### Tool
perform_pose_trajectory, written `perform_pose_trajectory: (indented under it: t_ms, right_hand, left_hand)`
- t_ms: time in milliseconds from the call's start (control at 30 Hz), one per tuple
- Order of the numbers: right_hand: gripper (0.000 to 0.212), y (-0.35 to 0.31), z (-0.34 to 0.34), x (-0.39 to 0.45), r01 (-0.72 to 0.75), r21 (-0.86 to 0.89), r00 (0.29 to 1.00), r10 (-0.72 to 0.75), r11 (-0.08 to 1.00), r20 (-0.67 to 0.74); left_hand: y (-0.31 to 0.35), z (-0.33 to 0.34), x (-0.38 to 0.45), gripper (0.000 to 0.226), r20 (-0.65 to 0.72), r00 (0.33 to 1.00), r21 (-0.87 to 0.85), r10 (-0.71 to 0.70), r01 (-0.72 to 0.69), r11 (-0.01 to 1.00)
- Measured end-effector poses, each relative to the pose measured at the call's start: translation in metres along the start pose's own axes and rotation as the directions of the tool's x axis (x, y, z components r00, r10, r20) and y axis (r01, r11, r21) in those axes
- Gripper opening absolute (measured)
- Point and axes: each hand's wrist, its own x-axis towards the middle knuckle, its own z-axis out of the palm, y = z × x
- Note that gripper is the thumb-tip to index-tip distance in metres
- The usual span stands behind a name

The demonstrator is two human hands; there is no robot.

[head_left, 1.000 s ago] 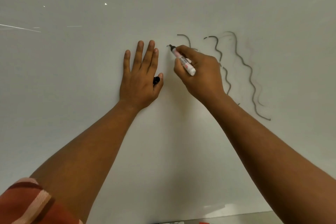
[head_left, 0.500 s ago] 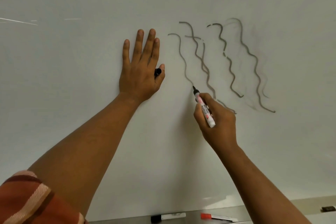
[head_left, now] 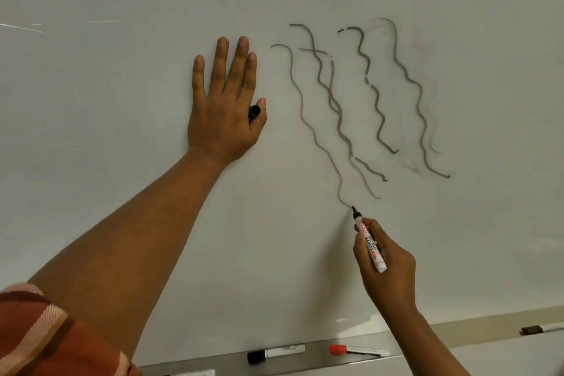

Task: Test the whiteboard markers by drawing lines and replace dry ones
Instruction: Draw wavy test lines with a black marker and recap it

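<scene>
My right hand (head_left: 387,275) grips a white marker (head_left: 369,243) with a black tip, and the tip touches the whiteboard (head_left: 122,101) at the lower end of a long wavy grey line (head_left: 305,119). Several other wavy grey lines (head_left: 406,85) run to its right, some faint and broken. My left hand (head_left: 224,107) lies flat on the board with fingers spread, pinning a black marker cap (head_left: 254,111) between thumb and palm.
A metal tray (head_left: 314,360) runs along the board's bottom edge. On it lie a black-capped marker (head_left: 274,352) and a red-capped marker (head_left: 357,350). Another dark-capped marker (head_left: 540,329) rests at the far right. A ceiling light reflects at the board's top.
My right hand has drawn a new wavy line from the top down to the lower board. The camera view has tilted down, revealing the tray. My left hand has stayed in place.
</scene>
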Motion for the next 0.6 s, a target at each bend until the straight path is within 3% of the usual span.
perform_pose_trajectory:
  t_ms: [133,367,600]
  right_hand:
    - [0.023,-0.026,-0.001,0.019,0.076,0.107,0.994,-0.067,0.991,-0.081]
    - [0.031,-0.118,0.019,0.079,0.424,0.089,0.906,-0.42,0.901,-0.059]
    - [0.039,-0.185,0.039,0.129,0.533,0.02,0.846,-0.533,0.846,0.005]
  left_hand:
    - [0.0,0.001,0.0,0.068,-0.005,1.0,0.001,0.0,0.0,1.0]
    - [-0.001,0.0,0.0,0.068,-0.006,1.0,0.007,0.003,-0.003,1.0]
    - [-0.002,0.005,-0.001,0.07,-0.019,1.0,0.008,0.001,0.0,1.0]
